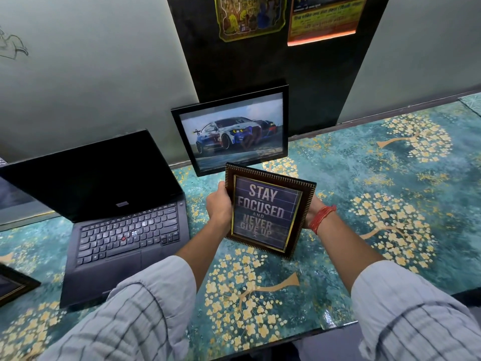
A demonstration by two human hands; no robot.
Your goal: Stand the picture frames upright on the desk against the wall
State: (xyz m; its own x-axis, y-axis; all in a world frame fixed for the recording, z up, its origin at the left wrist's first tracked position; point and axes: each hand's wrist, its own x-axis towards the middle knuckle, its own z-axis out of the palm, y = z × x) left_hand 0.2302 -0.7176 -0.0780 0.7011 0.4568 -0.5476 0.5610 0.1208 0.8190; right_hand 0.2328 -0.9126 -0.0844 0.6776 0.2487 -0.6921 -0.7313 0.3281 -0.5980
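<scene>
A brown frame with the words "Stay focused and never give up" (268,209) is held upright above the desk (377,183) in both hands. My left hand (218,204) grips its left edge. My right hand (312,207) is mostly hidden behind its right edge, with a red thread on the wrist. Behind it, a black frame with a car picture (231,130) leans upright against the dark wall panel (299,74). The corner of a third dark frame (13,284) lies flat at the left edge of the desk.
An open black laptop (117,217) stands on the desk to the left of the frames. The desk has a teal top with gold flower trees. Two posters (250,16) hang on the dark panel. The desk's front edge is near my sleeves.
</scene>
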